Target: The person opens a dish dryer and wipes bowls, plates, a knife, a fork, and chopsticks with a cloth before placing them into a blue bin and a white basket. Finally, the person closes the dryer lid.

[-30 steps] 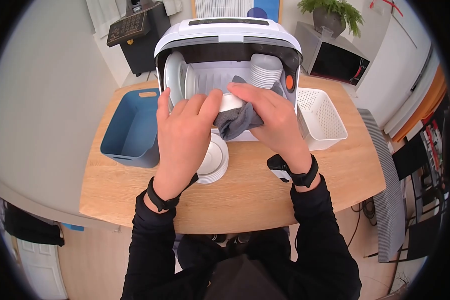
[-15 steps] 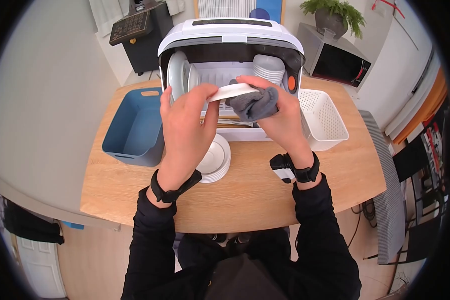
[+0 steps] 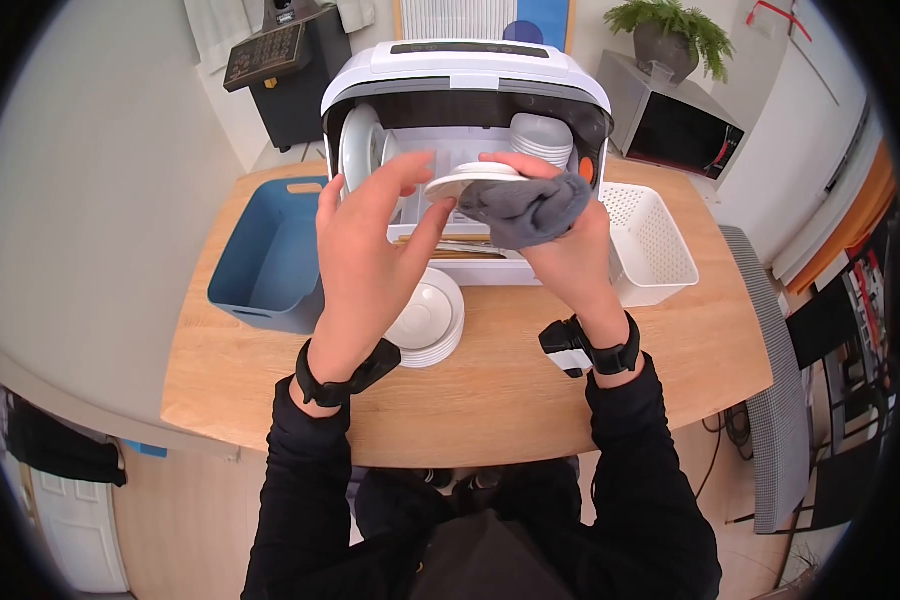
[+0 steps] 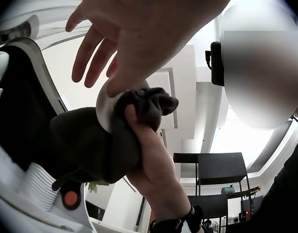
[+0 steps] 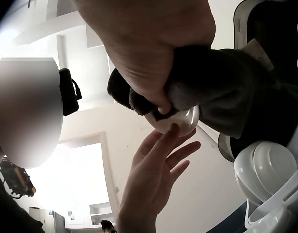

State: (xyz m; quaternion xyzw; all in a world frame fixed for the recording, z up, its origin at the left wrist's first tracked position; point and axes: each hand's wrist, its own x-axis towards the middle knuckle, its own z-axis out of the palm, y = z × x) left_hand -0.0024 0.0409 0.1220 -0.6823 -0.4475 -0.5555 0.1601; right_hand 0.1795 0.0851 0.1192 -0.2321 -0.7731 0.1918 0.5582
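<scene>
On the wooden table [image 3: 530,410] stands a white dish dryer [image 3: 460,62], with a blue bin [image 3: 270,250] to its left, a white basket [image 3: 660,240] to its right and stacked plates [image 3: 428,318] in front. The left hand [image 3: 370,235], fingers apart, puts its thumb against what the right hand [image 3: 575,255] clamps: a grey cloth [image 3: 525,212] around a small white dish [image 3: 450,186], raised before the dryer's opening.

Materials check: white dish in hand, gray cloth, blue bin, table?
White dish: glossy, likely glazed ceramic, going by its bright highlights; hard plastic possible.
Gray cloth: soft, matte fabric, seen in its loose folds; fiber unclear.
Blue bin: probably plastic, low sheen, smooth molded-looking walls with cut-out handles.
Table: wood or wood-look laminate, satin, from its pale grain.
</scene>
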